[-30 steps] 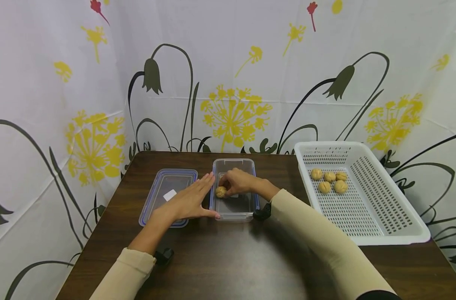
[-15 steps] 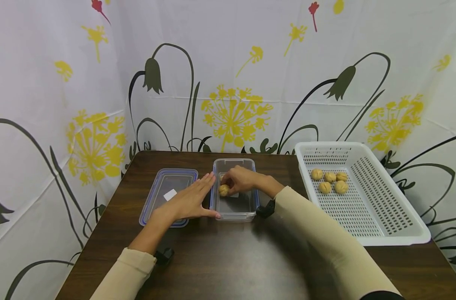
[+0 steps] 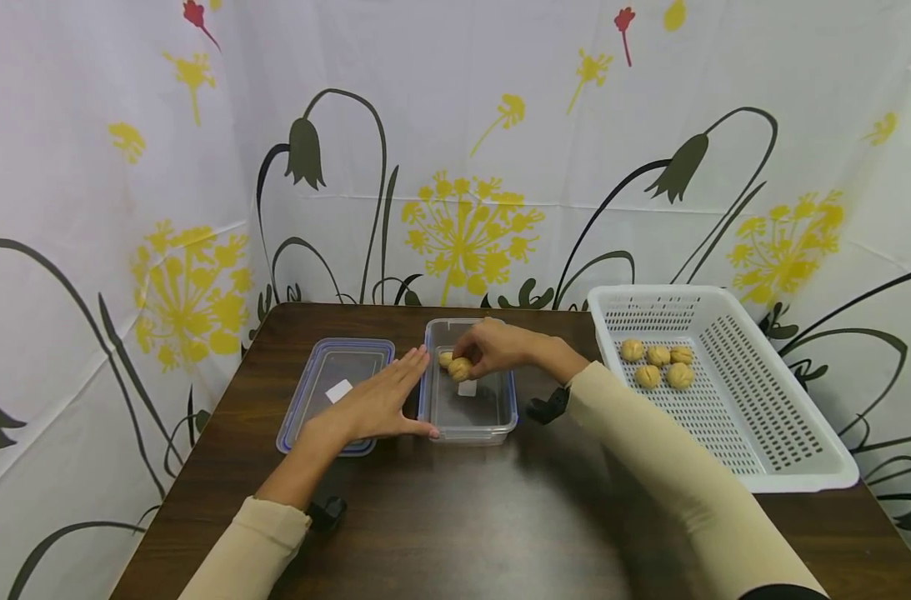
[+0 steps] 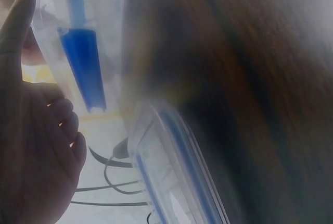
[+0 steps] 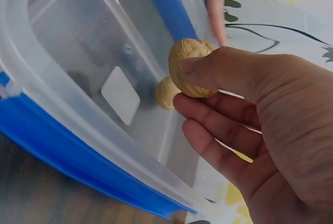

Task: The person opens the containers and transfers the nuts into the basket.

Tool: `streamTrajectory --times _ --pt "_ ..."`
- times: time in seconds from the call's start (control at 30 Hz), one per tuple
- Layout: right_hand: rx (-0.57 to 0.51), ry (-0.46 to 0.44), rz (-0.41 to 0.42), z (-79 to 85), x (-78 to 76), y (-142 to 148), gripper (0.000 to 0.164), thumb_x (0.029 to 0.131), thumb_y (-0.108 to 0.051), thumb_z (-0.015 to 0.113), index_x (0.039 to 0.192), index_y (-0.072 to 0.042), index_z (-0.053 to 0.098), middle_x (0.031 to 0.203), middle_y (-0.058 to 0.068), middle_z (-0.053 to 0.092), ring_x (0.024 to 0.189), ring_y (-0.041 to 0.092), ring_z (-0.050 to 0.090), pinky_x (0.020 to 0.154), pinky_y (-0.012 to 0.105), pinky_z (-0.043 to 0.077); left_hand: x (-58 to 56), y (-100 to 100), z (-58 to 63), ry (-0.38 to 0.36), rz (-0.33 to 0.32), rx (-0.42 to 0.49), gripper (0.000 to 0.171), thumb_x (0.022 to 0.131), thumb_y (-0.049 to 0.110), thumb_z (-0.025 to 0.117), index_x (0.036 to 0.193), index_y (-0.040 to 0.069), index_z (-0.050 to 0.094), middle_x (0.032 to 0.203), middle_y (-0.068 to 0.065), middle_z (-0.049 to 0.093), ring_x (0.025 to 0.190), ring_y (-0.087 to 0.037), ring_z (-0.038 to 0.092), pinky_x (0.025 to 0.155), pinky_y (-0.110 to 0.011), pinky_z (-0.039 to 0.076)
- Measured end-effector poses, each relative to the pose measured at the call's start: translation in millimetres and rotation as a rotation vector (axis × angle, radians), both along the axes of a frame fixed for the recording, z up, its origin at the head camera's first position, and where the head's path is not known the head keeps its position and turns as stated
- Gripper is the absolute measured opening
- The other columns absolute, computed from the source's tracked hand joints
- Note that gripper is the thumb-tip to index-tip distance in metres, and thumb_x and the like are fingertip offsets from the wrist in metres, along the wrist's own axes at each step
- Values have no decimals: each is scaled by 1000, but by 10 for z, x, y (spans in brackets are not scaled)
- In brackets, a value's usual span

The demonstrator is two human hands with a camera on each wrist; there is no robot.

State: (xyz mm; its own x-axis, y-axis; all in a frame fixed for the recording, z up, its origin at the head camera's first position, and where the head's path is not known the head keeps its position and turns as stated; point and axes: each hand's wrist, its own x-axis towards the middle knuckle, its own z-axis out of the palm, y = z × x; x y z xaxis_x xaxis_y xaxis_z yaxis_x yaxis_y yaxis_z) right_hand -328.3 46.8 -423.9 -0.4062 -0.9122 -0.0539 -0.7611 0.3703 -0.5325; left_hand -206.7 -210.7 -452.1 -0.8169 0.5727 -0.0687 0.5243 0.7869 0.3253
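Note:
My right hand point(image 3: 493, 343) pinches a walnut point(image 3: 459, 369) between thumb and fingertips, over the clear plastic food container point(image 3: 466, 433). The right wrist view shows this walnut point(image 5: 193, 49) held above the container, under the thumb. A second walnut point(image 5: 165, 94) lies inside, against the wall beneath the held one. My left hand point(image 3: 376, 406) stretches along the container's left side, fingers straight and thumb at its near corner. In the left wrist view, a blue clip point(image 4: 86, 67) runs down the container wall beside the left hand point(image 4: 41, 140).
A clear lid with a blue seal point(image 3: 357, 367) lies left of the container, partly behind the left hand. At the right stands a white perforated basket point(image 3: 740, 417) with several walnuts point(image 3: 680, 376) in it. A flowered curtain point(image 3: 455, 125) hangs behind the dark wooden table point(image 3: 455, 517).
My right hand has risen from low inside the container, moving up and to the right with the walnut. The second walnut now shows beside it. The left hand stays in place.

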Motion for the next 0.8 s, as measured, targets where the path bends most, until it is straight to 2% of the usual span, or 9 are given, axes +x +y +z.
streamTrajectory --times 0.2,0.4,0.7,0.8 --pt "-28 -4 25 125 -15 136 35 88 -2 77 123 3 76 110 11 80 94 17 78 84 26 62 -1 -4 -19 0 3 3 127 86 73 73 167 -5 14 176 -22 9 163 -38 12 129 -58 20" --pt "-29 -38 7 262 -26 288 38 88 0 77 126 4 74 113 12 79 97 20 78 86 29 63 0 -9 -8 1 -1 3 126 87 73 73 167 -5 14 176 -22 8 163 -38 11 129 -57 19" --pt "-63 8 26 419 19 541 38 86 2 78 124 4 74 111 12 79 96 21 78 85 32 63 -7 -9 -6 4 2 -8 126 87 73 72 167 -5 15 176 -22 8 162 -40 13 128 -60 21" --pt "-75 -25 7 483 44 645 39 86 4 78 124 5 74 112 12 79 98 22 77 86 34 64 -10 -6 -3 8 -2 -9 126 86 73 73 167 -6 15 176 -22 9 162 -41 14 128 -59 21"
